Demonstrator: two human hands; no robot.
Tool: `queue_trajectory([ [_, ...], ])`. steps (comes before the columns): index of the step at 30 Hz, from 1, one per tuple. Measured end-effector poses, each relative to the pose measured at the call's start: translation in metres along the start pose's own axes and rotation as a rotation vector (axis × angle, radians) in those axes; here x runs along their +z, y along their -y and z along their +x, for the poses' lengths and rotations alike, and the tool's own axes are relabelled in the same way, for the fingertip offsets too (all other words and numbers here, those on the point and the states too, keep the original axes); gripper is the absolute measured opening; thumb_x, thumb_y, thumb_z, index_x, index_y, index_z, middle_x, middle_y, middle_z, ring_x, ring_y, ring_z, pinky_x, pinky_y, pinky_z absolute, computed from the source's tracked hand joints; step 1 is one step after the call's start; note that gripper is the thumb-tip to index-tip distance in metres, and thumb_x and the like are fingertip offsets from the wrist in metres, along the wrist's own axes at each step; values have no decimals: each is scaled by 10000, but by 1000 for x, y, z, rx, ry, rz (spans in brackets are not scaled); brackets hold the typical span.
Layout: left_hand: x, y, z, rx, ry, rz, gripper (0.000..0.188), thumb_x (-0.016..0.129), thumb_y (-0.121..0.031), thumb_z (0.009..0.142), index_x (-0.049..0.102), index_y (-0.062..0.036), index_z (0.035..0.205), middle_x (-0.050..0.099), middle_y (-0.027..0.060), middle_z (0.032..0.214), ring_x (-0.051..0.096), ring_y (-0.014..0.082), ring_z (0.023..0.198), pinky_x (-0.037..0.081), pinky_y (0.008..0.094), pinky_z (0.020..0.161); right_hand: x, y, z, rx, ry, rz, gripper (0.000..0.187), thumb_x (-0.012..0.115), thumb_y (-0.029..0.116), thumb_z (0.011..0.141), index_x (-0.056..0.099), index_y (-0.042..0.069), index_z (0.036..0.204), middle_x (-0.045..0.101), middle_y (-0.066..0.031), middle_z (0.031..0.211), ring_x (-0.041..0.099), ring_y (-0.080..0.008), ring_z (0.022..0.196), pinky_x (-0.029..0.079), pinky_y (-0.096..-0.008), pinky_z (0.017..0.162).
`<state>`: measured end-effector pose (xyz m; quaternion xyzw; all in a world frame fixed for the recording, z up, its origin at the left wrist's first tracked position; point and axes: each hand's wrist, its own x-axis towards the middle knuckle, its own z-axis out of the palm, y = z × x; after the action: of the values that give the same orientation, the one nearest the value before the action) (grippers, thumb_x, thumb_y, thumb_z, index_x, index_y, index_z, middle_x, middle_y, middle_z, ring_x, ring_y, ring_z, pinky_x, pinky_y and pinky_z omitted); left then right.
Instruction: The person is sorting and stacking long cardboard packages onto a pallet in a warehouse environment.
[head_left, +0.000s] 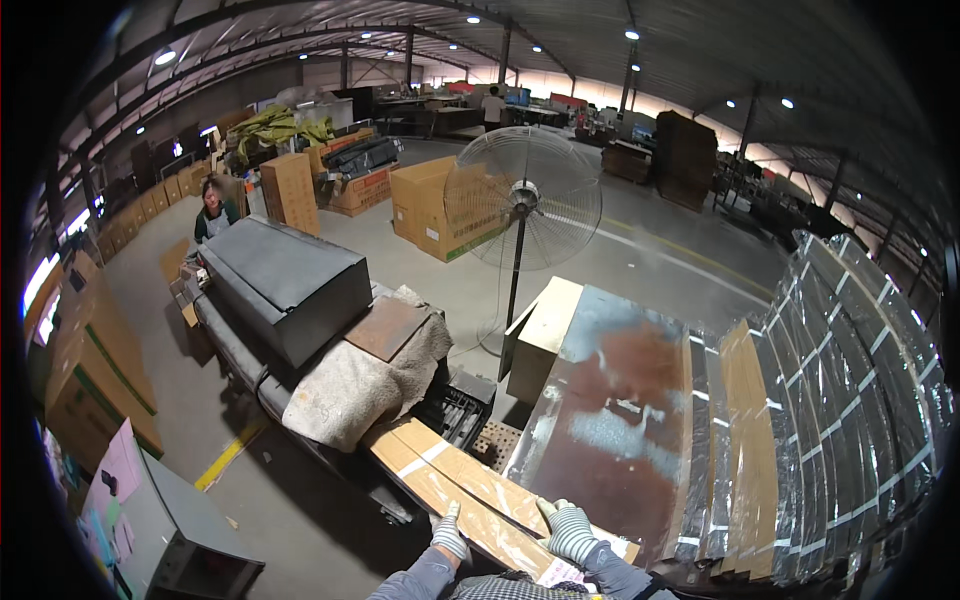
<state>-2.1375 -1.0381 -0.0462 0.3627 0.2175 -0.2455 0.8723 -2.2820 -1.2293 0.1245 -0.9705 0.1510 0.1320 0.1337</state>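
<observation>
A long, narrow package with cardboard faces and clear wrap (458, 484) stretches away from my body. A dark seam runs along it, and a white strap crosses it toward the far end. My left hand (450, 534), in a striped knit glove, grips its left edge with the thumb up. On its right side, my right hand (569, 531), gloved alike, is closed over the edge; part of its fingers is hidden. The package's far end meets a bench end draped with a shaggy grey cloth (345, 392). A brown flat plate (388, 328) lies on that cloth.
A rust-stained metal table (620, 420) stands at my right, beside a row of wrapped flat packages (830, 400). Ahead are a large fan (524, 198) and a cardboard box (425, 205). A big dark box (290, 280) lies on the bench; a co-worker (214, 212) stands behind it.
</observation>
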Motion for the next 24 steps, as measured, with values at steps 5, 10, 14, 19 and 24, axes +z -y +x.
queue_trajectory([
  [5, 5, -12, 15, -26, -17, 28, 805, 699, -58, 869, 251, -293, 1494, 487, 121, 1337, 552, 365, 1126, 535, 589, 837, -2, 1, 22, -19, -49, -27, 883, 796, 422, 663, 460, 88, 1408, 594, -223, 1126, 589, -374, 1054, 491, -467, 892],
  [10, 4, -14, 75, -69, -193, 112, 682, 766, -211, 842, 402, -179, 1418, 560, 115, 1262, 572, 319, 1086, 528, 492, 882, 17, -7, 68, -6, -12, -5, 872, 784, 409, 683, 446, 82, 1417, 579, -227, 1133, 580, -378, 1051, 469, -470, 902],
  [14, -10, -59, 139, -63, 76, -98, 701, 759, -435, 828, 438, -99, 1352, 573, 187, 1213, 609, 339, 1032, 555, 533, 849, 7, 11, 123, -193, -454, 14, 642, 746, 223, 698, 547, 49, 1283, 544, -212, 1212, 514, -368, 1157, 404, -489, 993],
  [19, 22, -57, 121, -125, -61, 341, 599, 601, -492, 910, 420, -144, 1363, 506, 80, 1328, 426, 276, 1312, 357, 527, 1019, 5, -36, 115, 79, -759, 7, 636, 695, 250, 686, 537, 0, 1250, 508, -188, 1336, 457, -356, 1260, 354, -469, 1092],
  [24, -4, 5, 59, -419, 74, 271, 158, 586, -319, 891, 572, -178, 823, 624, -39, 813, 614, 156, 751, 482, 338, 699, 36, -175, -45, 719, -854, -161, 668, 725, 212, 553, 538, -18, 1152, 526, -240, 1202, 493, -394, 1137, 409, -511, 968],
])
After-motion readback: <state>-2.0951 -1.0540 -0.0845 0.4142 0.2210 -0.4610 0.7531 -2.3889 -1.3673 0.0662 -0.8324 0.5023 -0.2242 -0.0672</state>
